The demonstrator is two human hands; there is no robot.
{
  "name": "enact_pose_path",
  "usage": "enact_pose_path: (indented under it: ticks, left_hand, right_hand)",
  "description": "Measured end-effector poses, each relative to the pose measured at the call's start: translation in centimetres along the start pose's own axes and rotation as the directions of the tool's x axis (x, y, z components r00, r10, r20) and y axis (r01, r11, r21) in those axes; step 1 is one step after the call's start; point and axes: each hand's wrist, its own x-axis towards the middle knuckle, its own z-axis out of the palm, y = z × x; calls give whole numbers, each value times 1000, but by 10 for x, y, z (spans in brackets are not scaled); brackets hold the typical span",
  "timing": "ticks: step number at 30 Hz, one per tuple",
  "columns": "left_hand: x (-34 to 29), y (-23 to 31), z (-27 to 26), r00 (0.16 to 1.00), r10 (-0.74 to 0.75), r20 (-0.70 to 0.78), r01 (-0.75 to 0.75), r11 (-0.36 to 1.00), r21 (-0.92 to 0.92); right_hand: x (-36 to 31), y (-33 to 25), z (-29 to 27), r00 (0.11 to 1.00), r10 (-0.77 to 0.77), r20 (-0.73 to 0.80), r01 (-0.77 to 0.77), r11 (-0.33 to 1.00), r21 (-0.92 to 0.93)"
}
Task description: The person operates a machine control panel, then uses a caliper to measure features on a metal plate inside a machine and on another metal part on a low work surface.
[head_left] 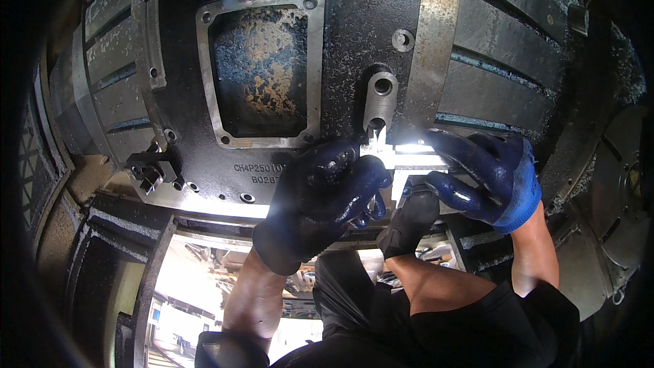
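A shiny metal bar-shaped piece [421, 159], partly washed out by glare, lies level at the front edge of a large black metal casting [371, 27]. My right hand [485, 176], in a wet blue glove, closes its fingers and thumb around the bar's right part. My left hand [330, 187], in a dark blue glove, is curled at the bar's left end with the fingertips pressed together. What these fingers grip is hidden. Just above them, a slotted metal clamp strap [381, 99] lies against the casting. The bar's exact kind cannot be told.
A rectangular machined frame [315, 71] surrounds a recess left of the strap. A dark clamp block [151, 169] sits at the casting's left front. Slotted metal table plates [494, 92] with chips lie to the right. My shoe [415, 211] stands below the bar.
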Motion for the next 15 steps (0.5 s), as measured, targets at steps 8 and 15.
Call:
enact_pose_path:
  ticks: [8, 15]
  left_hand:
    - [-1, -4, 2, 998, 61, -20, -61, 998, 1]
    - [-3, -18, -9, 974, 208, 90, -207, 978, -29]
  right_hand:
    - [0, 0, -1, 999, 32, 40, -32, 999, 20]
    - [0, 1, -1, 999, 23, 37, -24, 999, 29]
